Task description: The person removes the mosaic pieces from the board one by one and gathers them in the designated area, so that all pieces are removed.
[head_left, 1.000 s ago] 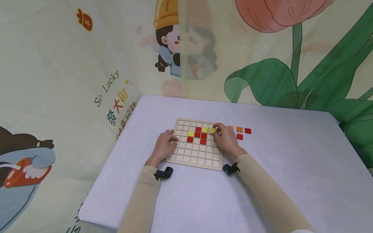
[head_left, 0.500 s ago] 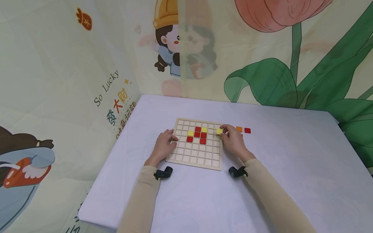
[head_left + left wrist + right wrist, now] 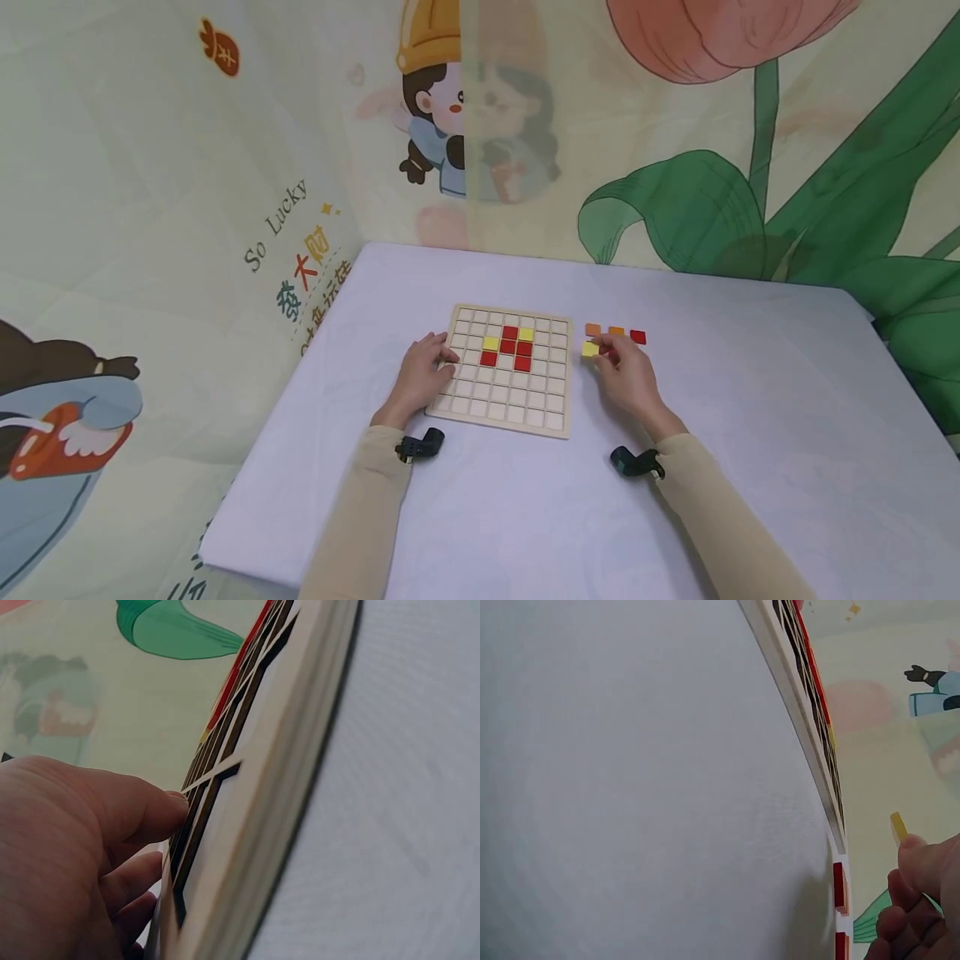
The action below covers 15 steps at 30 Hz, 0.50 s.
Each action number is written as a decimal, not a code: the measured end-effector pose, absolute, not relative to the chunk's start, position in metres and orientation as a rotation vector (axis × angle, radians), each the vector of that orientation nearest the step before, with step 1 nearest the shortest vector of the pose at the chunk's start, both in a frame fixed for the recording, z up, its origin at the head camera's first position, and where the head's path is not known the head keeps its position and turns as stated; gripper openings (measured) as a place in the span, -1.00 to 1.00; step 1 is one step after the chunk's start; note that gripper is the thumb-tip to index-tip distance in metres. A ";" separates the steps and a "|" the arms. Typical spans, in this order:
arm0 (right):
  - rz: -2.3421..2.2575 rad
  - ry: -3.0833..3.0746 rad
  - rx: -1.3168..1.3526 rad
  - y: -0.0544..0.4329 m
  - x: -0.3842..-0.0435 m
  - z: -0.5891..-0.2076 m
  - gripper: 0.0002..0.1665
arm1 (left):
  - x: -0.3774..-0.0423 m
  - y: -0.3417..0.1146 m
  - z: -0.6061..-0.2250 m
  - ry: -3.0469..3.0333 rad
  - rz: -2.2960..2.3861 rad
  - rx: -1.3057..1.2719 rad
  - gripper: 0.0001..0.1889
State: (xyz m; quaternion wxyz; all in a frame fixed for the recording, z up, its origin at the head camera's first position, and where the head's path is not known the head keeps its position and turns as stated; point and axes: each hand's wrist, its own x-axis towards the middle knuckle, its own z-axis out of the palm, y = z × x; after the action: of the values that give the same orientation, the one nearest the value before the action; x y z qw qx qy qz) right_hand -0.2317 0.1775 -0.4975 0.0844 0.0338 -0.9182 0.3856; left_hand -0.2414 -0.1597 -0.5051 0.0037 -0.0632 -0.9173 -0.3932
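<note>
A square wooden grid board (image 3: 498, 410) lies on the table, with several red tiles (image 3: 508, 347) and two yellow tiles, one at upper right (image 3: 526, 334), in its middle cells. My left hand (image 3: 422, 375) rests at the board's left edge, fingertips and thumb over the rim. In the left wrist view the thumb (image 3: 146, 810) lies along the board's surface, the other fingers bent beside its edge. Right of the board my right hand (image 3: 630, 379) pinches a yellow square tile (image 3: 590, 349) between thumb and fingers. In the right wrist view that yellow tile (image 3: 898, 826) shows edge-on above the thumb.
Beyond my right hand lie an orange tile (image 3: 592, 329), a second orange tile (image 3: 617, 331) partly covered by the fingers, and a red tile (image 3: 638, 337). A white cloth covers the table (image 3: 750, 400). Printed fabric (image 3: 675, 167) hangs behind it.
My right hand has carried the yellow tile rightward, from over the board's upper right cells to the table beside the board. The left hand and board have stayed in place.
</note>
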 end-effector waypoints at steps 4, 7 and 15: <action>1.171 -2.726 0.044 0.183 -0.226 -0.500 -0.66 | -0.242 -0.158 -0.507 -2.877 -1.231 -0.199 -0.91; 1.186 -2.724 0.009 0.185 -0.223 -0.501 -0.63 | -0.241 -0.158 -0.507 -2.874 -1.232 -0.193 -0.91; 1.199 -2.691 -0.081 0.195 -0.220 -0.503 -0.60 | -0.241 -0.157 -0.505 -2.887 -1.216 -0.184 -0.91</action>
State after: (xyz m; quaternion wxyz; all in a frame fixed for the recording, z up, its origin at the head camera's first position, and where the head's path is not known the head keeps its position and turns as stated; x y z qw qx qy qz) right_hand -0.2203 0.1949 -0.5029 0.0970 -0.0275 -0.9088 0.4048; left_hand -0.2412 -0.1574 -0.5050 0.0019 -0.0586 -0.9200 -0.3876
